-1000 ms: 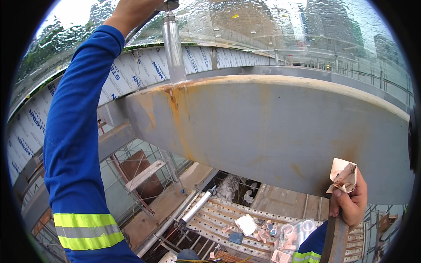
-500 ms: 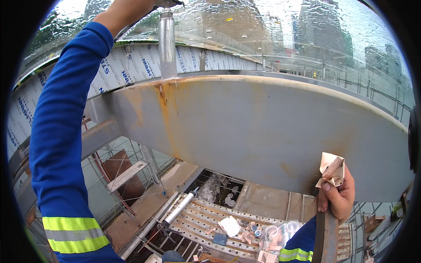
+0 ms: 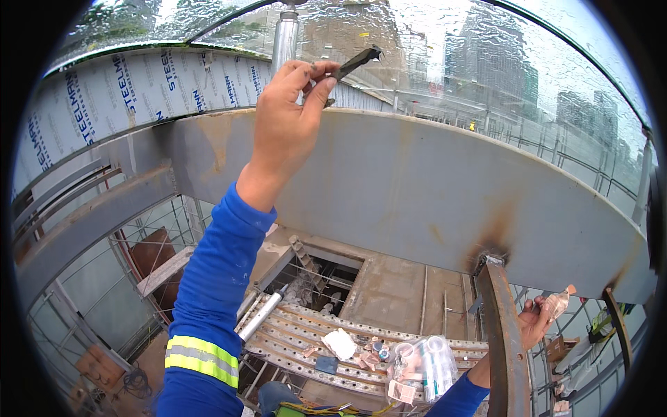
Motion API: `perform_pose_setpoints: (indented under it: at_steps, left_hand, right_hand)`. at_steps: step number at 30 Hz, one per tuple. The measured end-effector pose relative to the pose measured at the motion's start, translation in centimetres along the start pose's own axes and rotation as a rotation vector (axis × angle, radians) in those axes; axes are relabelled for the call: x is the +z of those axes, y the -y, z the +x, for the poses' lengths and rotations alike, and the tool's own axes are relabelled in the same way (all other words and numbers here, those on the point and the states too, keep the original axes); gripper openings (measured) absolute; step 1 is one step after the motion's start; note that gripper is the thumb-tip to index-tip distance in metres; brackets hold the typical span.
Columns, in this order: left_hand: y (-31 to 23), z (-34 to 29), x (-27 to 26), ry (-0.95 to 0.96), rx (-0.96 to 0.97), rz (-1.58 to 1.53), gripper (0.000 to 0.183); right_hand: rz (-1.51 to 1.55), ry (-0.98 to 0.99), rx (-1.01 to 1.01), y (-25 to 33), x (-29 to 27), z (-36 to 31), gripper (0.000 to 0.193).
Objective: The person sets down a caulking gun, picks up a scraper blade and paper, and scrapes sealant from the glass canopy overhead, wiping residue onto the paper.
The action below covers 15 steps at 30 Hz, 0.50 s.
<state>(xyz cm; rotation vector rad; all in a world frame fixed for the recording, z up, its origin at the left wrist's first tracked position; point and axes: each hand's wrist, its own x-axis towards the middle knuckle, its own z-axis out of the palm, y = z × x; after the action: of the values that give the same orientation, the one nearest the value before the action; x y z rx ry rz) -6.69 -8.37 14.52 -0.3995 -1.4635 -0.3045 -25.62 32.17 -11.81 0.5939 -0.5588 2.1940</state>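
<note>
My left hand (image 3: 288,115) is raised in front of the big grey steel beam (image 3: 361,187), fingers pinched on a dark, thin strip (image 3: 358,62) that points up to the right. What the strip is made of I cannot make out. Behind that hand a shiny metal post (image 3: 285,42) rises from the beam. Low on the right, my right hand (image 3: 533,323) closes on a crumpled pinkish paper (image 3: 558,304). It is beyond a rusty steel bar (image 3: 504,340) that hides part of my forearm. The bar meets the beam at a scorched weld (image 3: 493,258).
Below lies a perforated metal scaffold plank (image 3: 292,337) with a caulking gun (image 3: 264,313), a white crumpled piece (image 3: 339,343), a dark blue pad (image 3: 326,365) and a clear bag of tubes (image 3: 424,368). An opening (image 3: 326,281) gapes behind it. Wet glass (image 3: 417,42) stands beyond the beam.
My left hand has come down and right from the post's top, the dark strip now plainly in view. My right hand has moved lower with the paper, uncovering the weld. The view has shifted.
</note>
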Motion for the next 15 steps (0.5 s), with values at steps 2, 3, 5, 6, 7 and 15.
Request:
perform_pose_setpoints:
  at_steps: [2,3,5,6,7,15]
  left_hand:
    - [-0.5,-5.2,-0.8,-0.062,-0.127,-0.169,0.017]
    - [-1.6,-8.4,-0.7,-0.068,-0.275,-0.273,0.016]
    - [-3.8,-15.1,-1.1,-0.074,-0.526,-0.489,0.014]
    - [-5.0,-18.6,-1.6,-0.007,-0.670,-0.475,0.014]
    - [-5.8,-22.6,-1.5,0.001,-0.799,-0.592,0.014]
    - [-13.8,-43.9,-0.6,0.514,-1.569,-0.801,0.025]
  right_hand:
    - [-0.304,-0.150,0.242,-1.1,-8.8,-5.1,0.023]
    - [-0.507,-0.169,0.363,-1.0,-12.5,-8.4,0.027]
    - [-0.845,-0.125,0.671,-1.1,-18.7,-17.2,0.015]
    - [-0.835,-0.080,0.923,-0.1,-21.6,-21.6,0.028]
    - [-1.052,0.103,0.984,1.9,-22.1,-25.6,0.018]
    - [-1.039,0.855,0.852,2.9,-19.5,-28.5,0.017]
